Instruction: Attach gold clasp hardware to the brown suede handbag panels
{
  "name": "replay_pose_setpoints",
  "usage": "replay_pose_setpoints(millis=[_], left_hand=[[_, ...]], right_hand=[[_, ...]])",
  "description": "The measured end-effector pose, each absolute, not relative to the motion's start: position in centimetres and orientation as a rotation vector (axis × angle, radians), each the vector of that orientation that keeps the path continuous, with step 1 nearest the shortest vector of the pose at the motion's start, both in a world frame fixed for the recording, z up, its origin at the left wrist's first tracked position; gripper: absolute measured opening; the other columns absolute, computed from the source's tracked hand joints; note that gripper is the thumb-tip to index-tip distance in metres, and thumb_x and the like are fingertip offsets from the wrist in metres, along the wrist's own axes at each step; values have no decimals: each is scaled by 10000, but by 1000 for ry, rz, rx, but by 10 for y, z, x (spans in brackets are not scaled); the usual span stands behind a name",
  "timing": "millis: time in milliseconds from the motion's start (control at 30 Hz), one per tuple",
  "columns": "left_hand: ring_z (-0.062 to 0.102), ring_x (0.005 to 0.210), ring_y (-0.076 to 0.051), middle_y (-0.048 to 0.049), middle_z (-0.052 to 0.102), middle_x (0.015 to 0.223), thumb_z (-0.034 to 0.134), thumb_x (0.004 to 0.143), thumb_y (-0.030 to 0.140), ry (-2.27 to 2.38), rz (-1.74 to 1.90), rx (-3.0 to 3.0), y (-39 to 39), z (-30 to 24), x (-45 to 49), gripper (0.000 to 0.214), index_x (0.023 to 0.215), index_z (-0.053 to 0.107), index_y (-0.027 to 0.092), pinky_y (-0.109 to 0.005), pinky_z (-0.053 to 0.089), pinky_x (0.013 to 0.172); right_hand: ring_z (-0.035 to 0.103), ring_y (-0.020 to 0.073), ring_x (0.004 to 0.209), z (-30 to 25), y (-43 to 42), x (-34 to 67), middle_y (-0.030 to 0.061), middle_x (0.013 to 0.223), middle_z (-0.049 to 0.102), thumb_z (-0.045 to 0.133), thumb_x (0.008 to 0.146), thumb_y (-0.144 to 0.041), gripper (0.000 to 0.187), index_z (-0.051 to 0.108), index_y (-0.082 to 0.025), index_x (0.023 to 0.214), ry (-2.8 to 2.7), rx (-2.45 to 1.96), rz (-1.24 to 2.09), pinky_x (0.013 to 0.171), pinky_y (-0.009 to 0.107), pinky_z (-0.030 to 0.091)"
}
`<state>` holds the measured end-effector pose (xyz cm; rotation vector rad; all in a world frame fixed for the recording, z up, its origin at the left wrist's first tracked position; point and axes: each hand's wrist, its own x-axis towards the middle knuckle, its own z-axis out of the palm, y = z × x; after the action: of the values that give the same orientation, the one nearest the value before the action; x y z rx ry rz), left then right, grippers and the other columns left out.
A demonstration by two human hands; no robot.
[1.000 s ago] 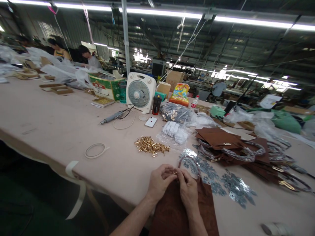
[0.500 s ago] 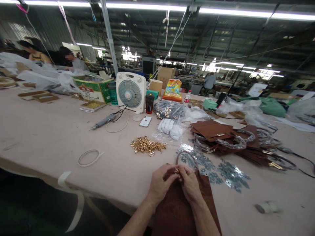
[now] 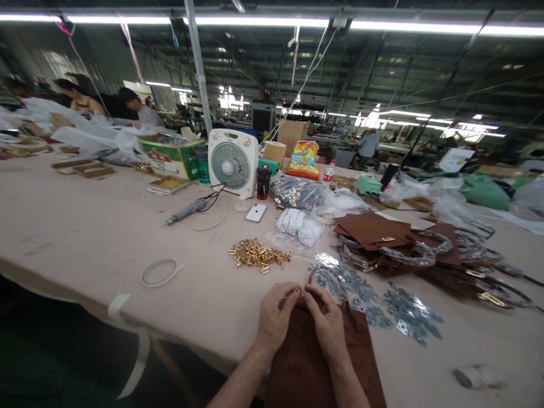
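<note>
My left hand [image 3: 273, 317] and my right hand [image 3: 326, 324] meet over the top of a brown bag [image 3: 297, 365]. Both are closed in a pinch, thumb against fingers, on a small gold metal fitting [image 3: 300, 290] between the fingertips; its exact shape is partly hidden. The bag lies at the table's front edge under my wrists, its plastic-wrapped handle [image 3: 342, 283] standing up just beyond my right fingers. Past my hands is a pile of small gold fittings [image 3: 257, 254]. Thin grey metal plates [image 3: 411, 310] are spread to the right of the handle.
Brown bags with wrapped handles [image 3: 374, 232] are stacked at the right. A phone [image 3: 255, 213], a corded grey tool [image 3: 187, 211] and a box fan [image 3: 232, 164] stand or lie farther back. A tape roll [image 3: 147, 280] lies left, a whitish roll [image 3: 478, 375] right. Co-workers sit far left.
The camera view has turned slightly left. My hands have shifted a little left relative to the bag handle, the gold fitting still at my fingertips.
</note>
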<state>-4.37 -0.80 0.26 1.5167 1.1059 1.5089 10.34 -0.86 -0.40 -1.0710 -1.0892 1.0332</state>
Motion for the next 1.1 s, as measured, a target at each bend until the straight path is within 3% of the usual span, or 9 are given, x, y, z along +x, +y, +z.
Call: replay_pose_setpoints(millis=[167, 300, 400, 600, 800, 1100], left_hand=[[689, 1107, -210, -69, 732, 1145, 593, 1034, 341, 1083, 1541, 1638, -8, -3, -43, 223, 1149, 762, 254, -349, 575, 1002], [732, 1034, -206, -66, 756, 1142, 678, 986, 364, 1080, 1551, 1447, -8, -13, -43, 308, 1270, 694, 246, -330, 619, 931], [755, 953, -200, -55, 781, 1084, 749, 932, 390, 1077, 1531, 1357, -7, -16, -43, 334, 1222, 709, 228, -310, 637, 875], [738, 1067, -211, -53, 781, 1158, 719, 946, 366, 1078, 1441, 1446, -10, -2, -45, 251, 1154, 777, 238, -307, 603, 962], [756, 748, -171, -43, 815, 970, 746, 916, 372, 1018, 1392, 1264, -10, 0, -46, 280, 1133, 789, 199, -258, 630, 735], [742, 706, -159, -60, 818, 908, 780, 889, 399, 914, 1365, 1146, -9, 1, -47, 300, 1071, 806, 163, -238, 629, 693]], right_hand=[[661, 273, 1038, 5, -12, 101, 72, 1023, 751, 767, 894, -396, 160, 824, -267, 969, -1290, -1052, 813, 965, 396, 520], [660, 264, 993, 5, -12, 101, 68, 990, 740, 764, 898, -393, 146, 810, -262, 942, -1326, -1063, 807, 926, 370, 515], [653, 254, 984, 3, -12, 104, 62, 971, 727, 745, 914, -397, 156, 775, -244, 927, -1365, -1066, 819, 900, 346, 510], [632, 222, 976, -4, -11, 107, 42, 988, 685, 644, 991, -381, 163, 689, -224, 991, -1436, -1093, 782, 887, 319, 497], [616, 205, 940, -2, -13, 106, 30, 965, 648, 598, 1022, -302, 100, 663, -236, 982, -1522, -1059, 677, 855, 314, 490], [634, 216, 992, -8, -13, 109, 40, 1013, 685, 615, 1010, -238, 82, 692, -260, 995, -1618, -948, 520, 900, 334, 502]])
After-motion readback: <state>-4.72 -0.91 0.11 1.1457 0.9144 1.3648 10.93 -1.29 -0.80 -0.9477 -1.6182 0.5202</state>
